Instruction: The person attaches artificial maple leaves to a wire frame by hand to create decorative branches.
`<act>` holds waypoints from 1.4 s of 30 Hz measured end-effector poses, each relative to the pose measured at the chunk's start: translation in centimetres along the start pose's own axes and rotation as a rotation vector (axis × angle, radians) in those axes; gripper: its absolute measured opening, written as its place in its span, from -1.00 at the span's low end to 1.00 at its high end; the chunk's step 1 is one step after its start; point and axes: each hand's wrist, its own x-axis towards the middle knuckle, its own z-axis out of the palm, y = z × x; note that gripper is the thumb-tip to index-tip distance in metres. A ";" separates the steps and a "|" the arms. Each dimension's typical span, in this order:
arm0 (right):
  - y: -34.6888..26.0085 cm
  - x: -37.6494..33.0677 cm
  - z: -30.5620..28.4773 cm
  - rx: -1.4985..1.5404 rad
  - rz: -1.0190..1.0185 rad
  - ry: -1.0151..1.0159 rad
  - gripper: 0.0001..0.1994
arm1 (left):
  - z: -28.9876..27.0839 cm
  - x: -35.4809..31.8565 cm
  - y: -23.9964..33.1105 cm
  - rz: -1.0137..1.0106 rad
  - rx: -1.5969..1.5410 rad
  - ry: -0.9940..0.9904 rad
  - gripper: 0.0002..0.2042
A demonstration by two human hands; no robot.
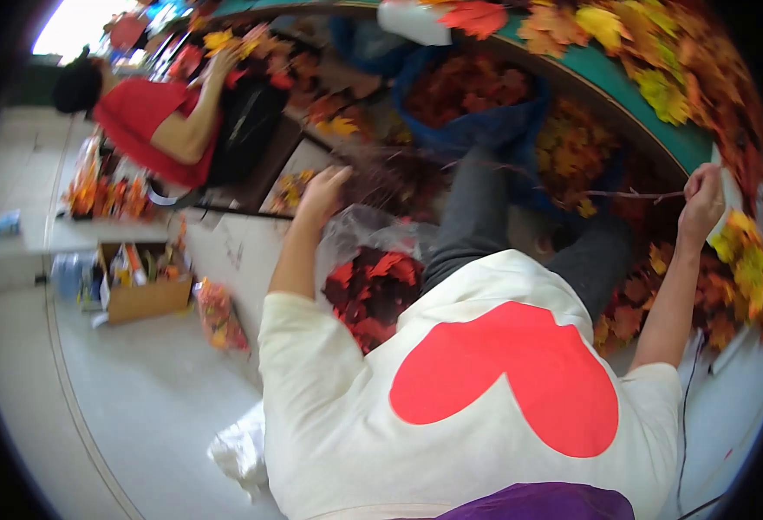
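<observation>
right grip (702, 206): pinching thin stem (637, 195) | left grip (319, 198): cannot tell | ahead: blue bag (464, 133) | leftward: red leaves (373, 295)

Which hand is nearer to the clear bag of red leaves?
Left. The left hand is near the clear bag, by its upper-left edge; the right hand is far rightward.

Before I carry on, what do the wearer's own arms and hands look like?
The left hand and right hand are bare, with no gloves visible. The left sleeve and right sleeve are loose, plain cream and short, leaving the forearms uncovered. They belong to a cream shirt with a large red, two-lobed shape.
</observation>
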 end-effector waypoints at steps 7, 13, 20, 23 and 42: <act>-3.4 -9.3 10.5 0.032 0.531 -0.909 -0.81 | 12.6 -4.1 11.6 0.112 -0.722 -0.707 -0.87; -2.1 -12.5 15.5 0.218 0.667 -1.029 -0.81 | 20.9 -5.5 14.7 0.161 -0.713 -0.794 -0.81; -1.8 -9.7 9.8 0.192 0.322 -0.656 -0.68 | 18.1 -2.7 16.8 0.788 0.003 -0.235 -0.76; -2.8 -8.8 7.3 0.206 0.250 -0.634 -0.64 | 14.1 6.5 7.4 1.142 0.728 0.192 -0.65; -4.6 -10.3 3.3 0.959 0.316 -0.533 -0.59 | 19.9 14.2 -13.4 -0.058 -0.324 0.566 0.24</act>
